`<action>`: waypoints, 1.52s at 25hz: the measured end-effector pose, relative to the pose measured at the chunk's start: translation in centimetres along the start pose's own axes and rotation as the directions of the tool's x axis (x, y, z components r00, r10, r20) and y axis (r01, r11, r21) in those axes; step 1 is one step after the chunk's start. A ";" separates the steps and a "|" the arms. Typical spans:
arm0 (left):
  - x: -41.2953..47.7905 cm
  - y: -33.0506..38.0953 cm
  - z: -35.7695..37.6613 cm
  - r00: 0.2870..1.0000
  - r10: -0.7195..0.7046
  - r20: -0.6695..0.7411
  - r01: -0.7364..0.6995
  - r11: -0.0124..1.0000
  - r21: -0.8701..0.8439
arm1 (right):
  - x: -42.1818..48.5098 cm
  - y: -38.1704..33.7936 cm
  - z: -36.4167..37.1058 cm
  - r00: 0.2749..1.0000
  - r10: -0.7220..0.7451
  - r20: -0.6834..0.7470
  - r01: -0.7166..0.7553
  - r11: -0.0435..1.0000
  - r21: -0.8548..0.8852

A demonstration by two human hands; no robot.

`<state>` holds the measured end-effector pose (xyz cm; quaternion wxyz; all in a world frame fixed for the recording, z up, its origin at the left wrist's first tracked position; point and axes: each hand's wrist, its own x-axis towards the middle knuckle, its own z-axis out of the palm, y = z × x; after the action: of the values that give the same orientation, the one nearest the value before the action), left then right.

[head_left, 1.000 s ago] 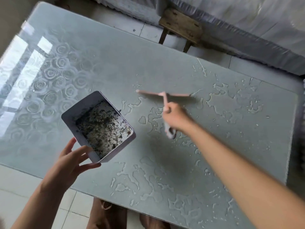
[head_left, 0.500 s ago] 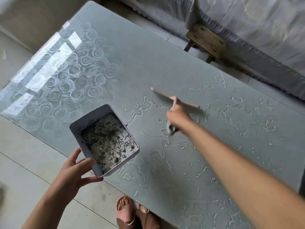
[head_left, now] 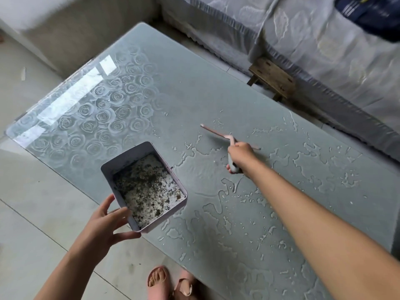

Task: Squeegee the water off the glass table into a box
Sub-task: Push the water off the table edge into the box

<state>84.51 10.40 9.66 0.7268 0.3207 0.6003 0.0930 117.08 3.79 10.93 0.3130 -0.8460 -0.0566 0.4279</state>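
Box (head_left: 129,157) at near edge of table (head_left: 194,87), left hand (head_left: 101,228) fingers round its corner, right hand (head_left: 241,153) fingers round squeegee (head_left: 213,131)

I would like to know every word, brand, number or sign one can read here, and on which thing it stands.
There are none to read.
The box, the squeegee and the glass table bear no writing; the table has only a rose pattern.
The dark blue cloth at the top right shows pale stripes, no legible letters.
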 end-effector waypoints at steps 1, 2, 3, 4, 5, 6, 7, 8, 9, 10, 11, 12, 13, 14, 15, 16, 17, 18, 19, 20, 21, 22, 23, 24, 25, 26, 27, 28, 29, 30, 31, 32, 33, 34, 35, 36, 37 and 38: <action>-0.2 0.0 0.0 1.000 0.001 0.006 -0.001 1.000 -0.001 | -0.4 0.8 0.7 1.000 -0.016 0.010 0.017 0.997 -0.070; -0.5 0.0 -0.1 1.000 0.002 0.013 -0.002 1.000 0.000 | -1.2 1.8 1.4 0.999 -0.022 0.037 0.027 0.990 -0.137; -0.8 0.2 -0.1 1.000 0.004 0.019 -0.004 1.000 -0.002 | -2.4 2.7 1.9 0.998 -0.012 0.064 0.022 0.987 -0.160; -1.1 0.3 -0.2 1.000 0.004 0.022 -0.004 1.000 -0.007 | -3.5 3.3 2.1 0.995 0.000 0.097 0.014 0.990 -0.140; -1.3 0.5 -0.4 1.000 0.004 0.024 -0.004 1.000 -0.013 | -4.1 3.4 2.1 0.993 0.017 0.118 -0.006 0.996 -0.094; -1.5 0.7 -0.9 1.000 0.006 0.026 -0.005 1.000 -0.016 | -4.2 2.9 1.9 0.993 0.033 0.115 -0.027 0.998 -0.048; -1.6 0.7 -1.4 1.000 0.008 0.027 -0.008 1.000 -0.012 | -3.9 2.3 1.4 0.995 0.031 0.100 -0.029 0.999 -0.026; -1.6 0.7 -1.9 1.000 0.010 0.027 -0.010 1.000 -0.006 | -3.3 1.6 1.1 0.997 0.015 0.073 -0.012 0.999 -0.038; -1.7 0.7 -2.5 0.999 0.013 0.030 -0.013 1.000 0.004 | -2.7 1.0 0.8 0.999 -0.005 0.036 0.007 0.998 -0.055; -1.9 0.7 -2.9 0.999 0.018 0.035 -0.018 1.000 0.014 | -2.0 0.5 0.7 1.000 -0.018 -0.007 0.018 0.998 -0.062; -2.1 0.5 -3.4 0.999 0.022 0.038 -0.023 0.999 0.030 | -1.7 0.5 1.1 0.999 -0.021 -0.036 0.019 0.998 -0.057; -2.1 0.3 -3.7 0.999 0.024 0.044 -0.026 0.999 0.044 | -1.5 0.7 1.7 0.999 -0.019 -0.043 0.016 0.998 -0.057; -2.2 0.1 -4.1 0.998 0.027 0.049 -0.030 0.998 0.054 | -1.8 1.3 2.6 0.999 -0.015 -0.033 0.013 0.998 -0.061; -2.2 -0.2 -4.7 0.998 0.028 0.050 -0.031 0.998 0.063 | -2.4 2.3 3.8 1.000 -0.015 -0.009 0.014 0.996 -0.089; -2.2 -0.5 -5.1 0.999 0.024 0.047 -0.027 0.998 0.065 | -3.5 3.2 4.7 1.000 -0.010 0.022 0.013 0.991 -0.134; -2.2 -0.9 -5.6 0.999 0.016 0.041 -0.019 0.998 0.062 | -4.7 4.1 5.5 0.999 -0.003 0.054 0.012 0.986 -0.165; -2.4 -1.3 -6.1 0.999 0.009 0.037 -0.011 0.998 0.056 | -6.1 4.8 6.0 0.996 -0.001 0.084 0.016 0.984 -0.178; -2.8 -1.6 -6.5 0.999 0.004 0.038 -0.006 0.999 0.052 | -7.3 5.1 6.0 0.993 0.008 0.119 0.012 0.987 -0.158; -3.2 -2.0 -6.9 0.999 -0.001 0.041 -0.001 0.999 0.052 | -8.3 5.1 5.7 0.989 0.020 0.147 0.000 0.991 -0.135; -3.6 -2.3 -7.3 0.999 -0.008 0.042 0.006 0.999 0.051 | -9.0 5.0 5.1 0.986 0.017 0.167 0.005 0.991 -0.136; -3.9 -2.5 -7.6 0.999 -0.015 0.038 0.013 0.999 0.049 | -9.6 4.7 4.3 0.984 0.001 0.180 0.029 0.987 -0.161; -4.2 -2.7 -8.0 0.999 -0.021 0.034 0.020 0.999 0.048 | -10.1 4.4 3.4 0.982 -0.028 0.186 0.065 0.979 -0.195; -4.6 -2.9 -8.4 0.999 -0.025 0.030 0.024 0.999 0.048 | -10.6 4.2 2.4 0.982 -0.061 0.179 0.103 0.967 -0.234; -4.8 -3.1 -8.6 0.999 -0.030 0.026 0.029 0.998 0.049 | -10.7 4.2 1.8 0.983 -0.084 0.165 0.128 0.952 -0.277; -4.8 -3.3 -8.9 0.999 -0.033 0.022 0.032 0.998 0.052 | -10.4 4.3 1.3 0.984 -0.096 0.151 0.140 0.938 -0.317; -4.9 -3.5 -9.1 0.999 -0.033 0.021 0.032 0.998 0.055 | -10.1 4.5 0.9 0.984 -0.101 0.145 0.147 0.924 -0.354; -5.0 -3.6 -9.3 0.999 -0.031 0.018 0.030 0.998 0.060 | -9.8 4.6 0.6 0.983 -0.104 0.148 0.154 0.910 -0.386; -5.0 -3.8 -9.4 0.999 -0.032 0.015 0.031 0.997 0.064 | -9.3 4.8 0.2 0.981 -0.114 0.158 0.170 0.894 -0.415; -5.1 -4.0 -9.5 0.999 -0.033 0.011 0.032 0.997 0.069 | -9.0 4.9 -0.4 0.975 -0.132 0.179 0.201 0.870 -0.451; -5.1 -4.4 -9.6 0.999 -0.035 0.000 0.034 0.997 0.066 | -8.5 5.0 -1.1 0.964 -0.160 0.214 0.248 0.830 -0.500; -5.1 -4.7 -9.8 0.999 -0.036 -0.018 0.037 0.997 0.063 | -8.0 4.9 -2.0 0.951 -0.186 0.249 0.297 0.774 -0.559; -5.1 -5.3 -9.9 0.998 -0.040 -0.042 0.042 0.998 0.050 | -7.3 4.6 -3.1 0.937 -0.201 0.285 0.340 0.711 -0.616; -5.2 -5.9 -9.9 0.997 -0.049 -0.066 0.051 0.998 0.037 | -6.7 4.3 -4.4 0.926 -0.197 0.322 0.369 0.656 -0.659; -5.4 -6.6 -9.8 0.994 -0.058 -0.090 0.060 0.998 0.023 | -6.0 3.7 -5.8 0.914 -0.181 0.364 0.394 0.614 -0.684; -5.6 -7.2 -9.7 0.992 -0.060 -0.108 0.062 0.998 0.018 | -5.3 3.2 -7.2 0.900 -0.159 0.406 0.420 0.567 -0.709; -6.0 -7.8 -9.6 0.991 -0.058 -0.123 0.060 0.998 0.010 | -4.4 2.5 -8.3 0.884 -0.136 0.447 0.452 0.498 -0.740; -6.4 -8.3 -9.6 0.990 -0.054 -0.133 0.055 0.998 0.008 | -3.7 1.7 -9.4 0.870 -0.110 0.480 0.480 0.406 -0.778; -6.8 -8.9 -9.4 0.988 -0.047 -0.145 0.049 0.999 0.005 | -2.9 1.0 -10.3 0.857 -0.088 0.508 0.509 0.299 -0.807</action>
<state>71.72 3.33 9.34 0.6818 0.3018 0.6594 0.0958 122.93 -2.99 16.86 -0.1583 -0.7471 -0.5044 0.4030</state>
